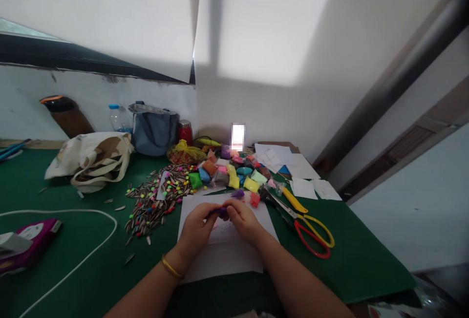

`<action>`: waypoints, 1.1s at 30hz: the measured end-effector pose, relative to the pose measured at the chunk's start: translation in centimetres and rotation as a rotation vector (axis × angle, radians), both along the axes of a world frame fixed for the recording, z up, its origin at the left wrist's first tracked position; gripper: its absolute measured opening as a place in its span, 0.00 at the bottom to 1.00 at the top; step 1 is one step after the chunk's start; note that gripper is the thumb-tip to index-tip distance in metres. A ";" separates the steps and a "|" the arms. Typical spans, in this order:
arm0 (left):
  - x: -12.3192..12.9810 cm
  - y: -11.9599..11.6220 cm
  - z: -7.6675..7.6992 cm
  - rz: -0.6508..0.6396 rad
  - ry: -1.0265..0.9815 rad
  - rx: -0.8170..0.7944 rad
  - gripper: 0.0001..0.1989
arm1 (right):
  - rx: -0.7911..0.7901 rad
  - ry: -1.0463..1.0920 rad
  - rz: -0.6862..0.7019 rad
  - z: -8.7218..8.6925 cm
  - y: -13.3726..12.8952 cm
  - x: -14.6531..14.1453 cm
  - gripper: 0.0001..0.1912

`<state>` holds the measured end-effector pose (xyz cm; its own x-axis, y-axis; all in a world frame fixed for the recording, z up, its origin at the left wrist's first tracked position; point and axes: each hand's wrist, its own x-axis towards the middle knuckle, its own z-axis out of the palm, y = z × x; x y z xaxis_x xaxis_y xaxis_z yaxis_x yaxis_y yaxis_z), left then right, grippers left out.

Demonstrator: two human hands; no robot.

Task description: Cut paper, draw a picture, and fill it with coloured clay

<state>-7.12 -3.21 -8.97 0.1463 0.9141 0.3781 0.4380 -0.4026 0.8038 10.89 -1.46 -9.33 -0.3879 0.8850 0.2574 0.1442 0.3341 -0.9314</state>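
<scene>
A small lump of purple modelling clay [222,212] is pinched between my two hands over a sheet of white paper [234,262]. My left hand [198,224], with a gold bangle at the wrist, has its fingers closed on the clay from the left. From the right, the bent fingers of my right hand [243,220] grip the same lump. Faint drawn lines show on the paper beneath. Just beyond my hands lie a purple piece [238,194] and a red piece [254,200]. Scissors [311,237] with red and yellow handles rest to the right.
Colourful clay packets [222,178] are heaped behind the paper, before a lit phone [238,137]. Sunflower seeds [146,215] mixed with bright beads spread to the left. A yellow-handled cutter [295,201], a cloth bag [95,157] and a white cable [91,247] lie on the green table.
</scene>
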 end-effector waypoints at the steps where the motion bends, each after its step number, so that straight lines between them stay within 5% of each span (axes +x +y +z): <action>1: 0.1 0.0 -0.2 0.001 -0.001 0.002 0.11 | -0.021 -0.019 0.018 -0.1 0.1 0.1 0.13; 6: 0.1 0.3 -0.4 -0.044 0.094 0.003 0.21 | 0.021 -0.189 -0.115 0.5 0.2 0.6 0.08; 10: -0.4 0.3 0.6 0.006 0.166 0.019 0.10 | 0.024 -0.080 -0.021 0.5 0.0 0.5 0.14; 15: 0.4 -0.4 0.7 0.003 0.078 -0.106 0.10 | -0.115 -0.008 0.062 0.0 0.2 0.3 0.18; 19: 0.5 -0.3 0.2 -0.078 -0.039 -0.179 0.24 | 0.014 -0.227 -0.057 0.5 0.0 0.3 0.07; 21: 0.2 0.0 0.1 -0.094 -0.031 -0.165 0.21 | 0.090 -0.254 -0.076 0.7 -0.1 0.3 0.07; 24: 0.0 0.2 0.3 -0.056 -0.086 -0.170 0.14 | 0.042 -0.117 0.017 0.7 -0.1 0.3 0.13; 29: 0.7 -0.3 0.3 -0.102 -0.268 -0.261 0.17 | -0.071 0.014 0.149 0.6 0.5 0.6 0.20; 33: 0.7 -0.1 0.1 -0.153 -0.124 -0.241 0.25 | 0.116 -0.265 -0.051 1.1 0.5 0.6 0.10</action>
